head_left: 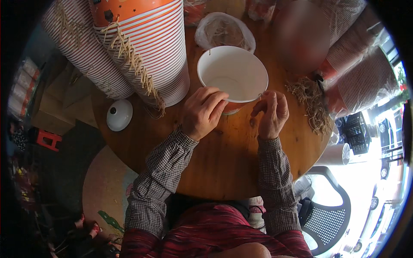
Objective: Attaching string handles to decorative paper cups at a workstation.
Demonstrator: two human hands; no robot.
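An empty paper bucket point(232, 73), white inside and orange outside, stands upright on the round wooden table point(223, 163). My left hand point(202, 112) grips its near rim, fingers curled over the edge. My right hand point(271, 112) is at the bucket's right rim, fingertips pinched on a thin string or handle end there; the string itself is too small to make out. A loose heap of tan paper cords point(312, 103) lies on the table just right of my right hand.
Tall leaning stacks of nested orange-and-white buckets point(150, 51) with cords hanging fill the back left. A white round lid point(119, 114) lies at the table's left edge. A clear plastic bag point(223, 30) sits behind the bucket. Wrapped bucket stacks point(365, 81) lie right; a black chair point(327, 210).
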